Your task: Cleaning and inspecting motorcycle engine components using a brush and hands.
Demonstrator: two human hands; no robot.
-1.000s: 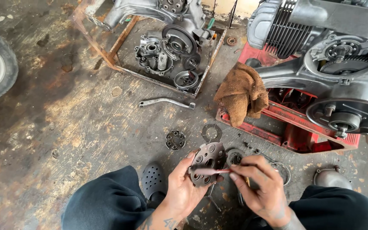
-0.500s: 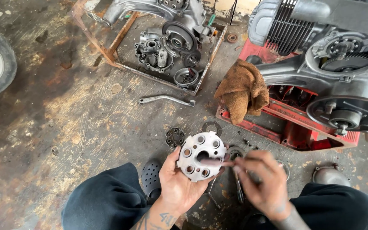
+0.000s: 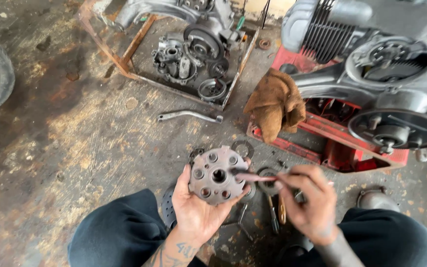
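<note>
- Clutch hub [image 3: 217, 175], a round grey metal disc with a ring of holes around a central bore, lies face-up in the head view, cradled in the left hand [image 3: 197, 210] above the person's left knee and clear of the concrete floor [image 3: 75, 138].
- Left grip is clamped on the hub: palm under it, thumb on its left rim, fingertips curling up around its right rim.
- Right hand [image 3: 311, 200] sits just right of the hub, fingers pinched together on a thin rod-like tool [image 3: 253, 176]; whether it is a brush or a pick I cannot tell.
- Key relation: the tool's long axis runs nearly level, right to left, and its tip touches the hub's right side, short of the central bore. The hub lies left of the right grip, its flat face turned up toward the camera.
- On the floor below the hands, loose rings and small hand tools [image 3: 274, 217] are partly hidden.
- Farther off, a brown rag [image 3: 277, 101] drapes over a red stand [image 3: 322, 143] bearing a grey engine [image 3: 371, 64]; a bent lever [image 3: 189, 115] lies near a rusty frame [image 3: 124, 62] of engine parts.
</note>
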